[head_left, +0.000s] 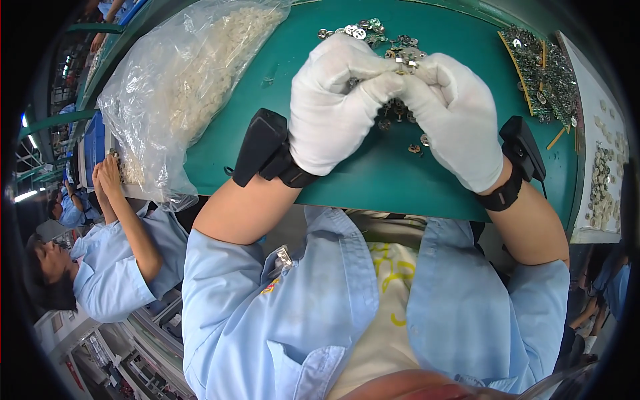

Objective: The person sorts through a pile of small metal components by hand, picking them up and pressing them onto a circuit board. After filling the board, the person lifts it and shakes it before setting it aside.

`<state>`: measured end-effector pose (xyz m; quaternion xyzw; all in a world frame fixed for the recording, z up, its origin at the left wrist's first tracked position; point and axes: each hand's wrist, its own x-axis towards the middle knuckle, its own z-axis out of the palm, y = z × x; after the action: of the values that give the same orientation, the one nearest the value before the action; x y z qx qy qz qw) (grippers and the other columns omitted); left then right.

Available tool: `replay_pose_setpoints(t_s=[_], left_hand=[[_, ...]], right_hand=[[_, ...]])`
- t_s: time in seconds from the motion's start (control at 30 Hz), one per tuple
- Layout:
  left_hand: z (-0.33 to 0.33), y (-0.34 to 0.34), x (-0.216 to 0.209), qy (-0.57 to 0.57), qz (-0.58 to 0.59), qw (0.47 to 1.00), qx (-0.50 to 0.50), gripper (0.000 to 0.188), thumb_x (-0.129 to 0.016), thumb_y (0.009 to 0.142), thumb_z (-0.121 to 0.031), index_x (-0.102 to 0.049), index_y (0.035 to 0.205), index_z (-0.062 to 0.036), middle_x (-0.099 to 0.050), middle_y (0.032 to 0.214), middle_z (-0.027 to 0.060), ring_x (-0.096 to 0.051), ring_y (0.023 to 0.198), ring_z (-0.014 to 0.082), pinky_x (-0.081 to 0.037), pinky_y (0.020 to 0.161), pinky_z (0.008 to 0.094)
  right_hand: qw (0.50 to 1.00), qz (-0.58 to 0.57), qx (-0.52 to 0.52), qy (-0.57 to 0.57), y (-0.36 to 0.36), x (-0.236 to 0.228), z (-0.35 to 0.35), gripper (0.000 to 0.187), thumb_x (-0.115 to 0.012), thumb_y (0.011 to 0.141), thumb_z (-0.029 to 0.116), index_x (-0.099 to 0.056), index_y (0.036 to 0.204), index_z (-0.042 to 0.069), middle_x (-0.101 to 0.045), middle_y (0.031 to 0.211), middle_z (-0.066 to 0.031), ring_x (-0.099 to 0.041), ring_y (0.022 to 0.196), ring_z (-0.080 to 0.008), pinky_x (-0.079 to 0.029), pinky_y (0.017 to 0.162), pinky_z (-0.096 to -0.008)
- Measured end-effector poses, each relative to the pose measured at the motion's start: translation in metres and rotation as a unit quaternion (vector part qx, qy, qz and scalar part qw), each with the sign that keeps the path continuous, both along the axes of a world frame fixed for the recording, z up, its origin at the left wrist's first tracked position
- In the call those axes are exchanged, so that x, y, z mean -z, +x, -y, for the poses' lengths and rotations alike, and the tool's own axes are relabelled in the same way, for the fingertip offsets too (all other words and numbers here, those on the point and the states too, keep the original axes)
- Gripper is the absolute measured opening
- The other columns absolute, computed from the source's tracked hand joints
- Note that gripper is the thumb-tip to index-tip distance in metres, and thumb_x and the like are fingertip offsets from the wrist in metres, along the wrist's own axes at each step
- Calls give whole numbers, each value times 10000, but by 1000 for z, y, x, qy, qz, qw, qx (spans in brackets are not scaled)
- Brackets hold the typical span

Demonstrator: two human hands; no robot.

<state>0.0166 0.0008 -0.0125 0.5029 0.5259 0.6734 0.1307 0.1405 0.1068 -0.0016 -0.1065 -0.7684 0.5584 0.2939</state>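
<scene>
My left hand [337, 103] and my right hand [460, 110], both in white gloves, meet over the green work surface. Their thumbs and fingertips pinch together on a small shiny metal part [406, 63]; its exact kind is too small to make out. Beyond and beneath the fingers lies a loose pile of small round metal parts [360, 31], partly hidden by the gloves. A few stray metal pieces [415, 149] rest on the surface close to my right hand.
A clear plastic bag [193, 80] of small whitish parts lies at the left. At the right are a heap of dark metal parts [543, 73] between yellowish strips and a white tray [587, 223] holding small pieces. A co-worker [120, 253] sits to the left.
</scene>
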Motion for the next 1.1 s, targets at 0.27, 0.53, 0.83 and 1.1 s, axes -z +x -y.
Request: replay_pose_setpoints(t_s=[0.27, 0.53, 0.83, 1.1], left_hand=[[-5, -8, 1, 89, -174, 979, -51, 167, -770, 706, -45, -641, 812, -51, -573, 741, 54, -569, 677, 195, -457, 619, 294], [-4, -9, -7, 112, -262, 955, -83, 182, -774, 686, -46, -635, 802, -59, -580, 744, 61, -582, 691, 220, -469, 635, 315], [1, 2, -9, 1, 8, 1000, -24, 174, -777, 707, -67, -629, 797, -54, -609, 777, 74, -599, 720, 213, -477, 664, 309], [-4, -11, -10, 97, -219, 969, -60, 120, -746, 738, -58, -645, 803, -50, -620, 760, 74, -604, 711, 216, -479, 664, 299]], right_hand=[[1000, -3, 3, 14, 0, -6, 4, 122, -659, 843, 62, -571, 815, -17, -573, 647, -45, -506, 553, -71, -412, 499, -222], [1000, -27, -8, -8, 0, 0, 4, 119, -645, 858, 67, -573, 815, -16, -566, 654, -41, -491, 556, -72, -403, 501, -222], [992, 10, -55, -111, -1, -8, -3, 105, -613, 890, 83, -569, 828, 9, -501, 712, 26, -425, 625, -32, -350, 544, -201], [986, 0, -72, -150, 0, -8, -1, 129, -606, 882, 114, -588, 813, 7, -533, 668, 24, -439, 577, -21, -359, 497, -209]])
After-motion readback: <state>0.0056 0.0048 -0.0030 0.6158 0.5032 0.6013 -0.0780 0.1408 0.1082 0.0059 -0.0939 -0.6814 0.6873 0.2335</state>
